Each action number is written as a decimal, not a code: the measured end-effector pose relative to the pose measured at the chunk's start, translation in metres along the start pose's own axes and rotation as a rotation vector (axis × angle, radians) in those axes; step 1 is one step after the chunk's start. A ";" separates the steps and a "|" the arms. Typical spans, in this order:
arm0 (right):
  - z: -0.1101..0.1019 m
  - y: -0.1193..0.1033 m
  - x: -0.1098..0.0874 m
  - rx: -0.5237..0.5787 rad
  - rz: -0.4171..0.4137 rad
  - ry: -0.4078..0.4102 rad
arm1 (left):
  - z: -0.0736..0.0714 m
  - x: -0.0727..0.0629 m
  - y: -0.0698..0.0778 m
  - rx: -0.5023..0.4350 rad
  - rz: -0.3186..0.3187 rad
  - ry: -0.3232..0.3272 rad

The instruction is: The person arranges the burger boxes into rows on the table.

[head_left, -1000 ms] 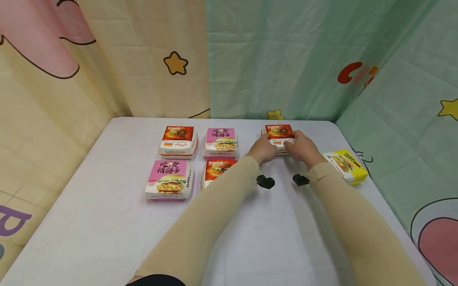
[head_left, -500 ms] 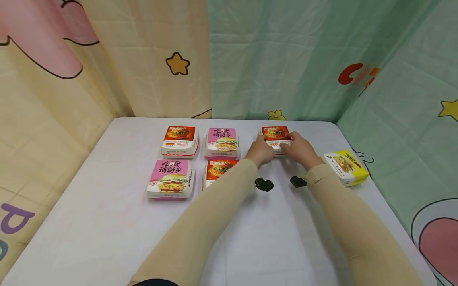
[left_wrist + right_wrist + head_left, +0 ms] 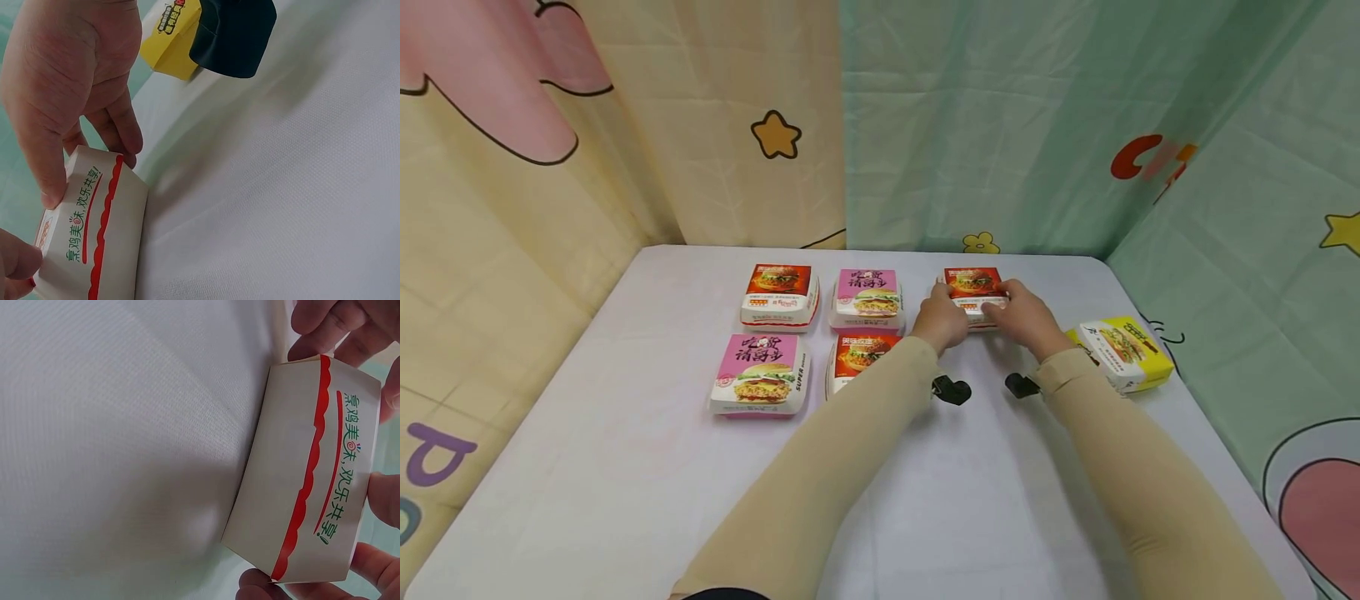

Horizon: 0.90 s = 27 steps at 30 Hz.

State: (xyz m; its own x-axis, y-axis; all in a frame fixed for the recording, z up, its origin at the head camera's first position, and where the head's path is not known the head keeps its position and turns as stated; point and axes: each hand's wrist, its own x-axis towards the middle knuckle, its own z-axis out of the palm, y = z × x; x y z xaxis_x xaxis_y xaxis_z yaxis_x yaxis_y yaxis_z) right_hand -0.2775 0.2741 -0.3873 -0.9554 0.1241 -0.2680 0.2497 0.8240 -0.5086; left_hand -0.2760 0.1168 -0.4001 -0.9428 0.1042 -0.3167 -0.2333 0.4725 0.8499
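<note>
The box is on the far part of the table, right of the far pink box, and seems to rest flat there. The left hand pinches its left end and the right hand its right end, thumbs toward the near top edge. It looks like thin folded card: probably light, stiff enough to keep its shape, easily dented, a little slick where printed. Low on opposite side walls should be the safest hold; squeezing the lid might buckle it. Its far side is hidden, and whether it is full cannot be told. The left sleeve covers much of the near red box; the left wrist view cuts off the held box's left end.
</note>
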 end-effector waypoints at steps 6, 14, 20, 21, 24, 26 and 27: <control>0.001 -0.002 -0.004 -0.004 -0.014 0.000 | -0.001 -0.001 -0.001 -0.006 0.007 0.025; 0.002 -0.004 -0.005 -0.010 -0.028 0.005 | -0.002 0.000 -0.001 -0.028 -0.014 0.021; 0.002 -0.003 -0.003 -0.033 -0.038 0.007 | -0.002 0.001 0.000 -0.022 -0.025 0.026; 0.003 -0.003 -0.003 -0.036 -0.042 0.009 | -0.002 0.002 0.000 -0.020 -0.025 0.028; 0.003 -0.002 -0.003 -0.041 -0.055 0.012 | -0.002 -0.002 0.002 -0.018 -0.026 0.038; 0.002 -0.002 -0.003 -0.045 -0.063 0.012 | -0.003 -0.006 0.004 -0.017 -0.026 0.041; 0.002 -0.002 -0.003 -0.046 -0.067 0.013 | -0.004 -0.009 0.004 -0.016 -0.028 0.041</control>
State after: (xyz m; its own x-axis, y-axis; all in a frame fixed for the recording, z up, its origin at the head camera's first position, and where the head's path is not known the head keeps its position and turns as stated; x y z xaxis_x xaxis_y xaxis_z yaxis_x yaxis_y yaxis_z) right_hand -0.2746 0.2707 -0.3873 -0.9718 0.0745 -0.2237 0.1776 0.8552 -0.4869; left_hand -0.2698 0.1150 -0.3921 -0.9449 0.0549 -0.3227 -0.2628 0.4606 0.8478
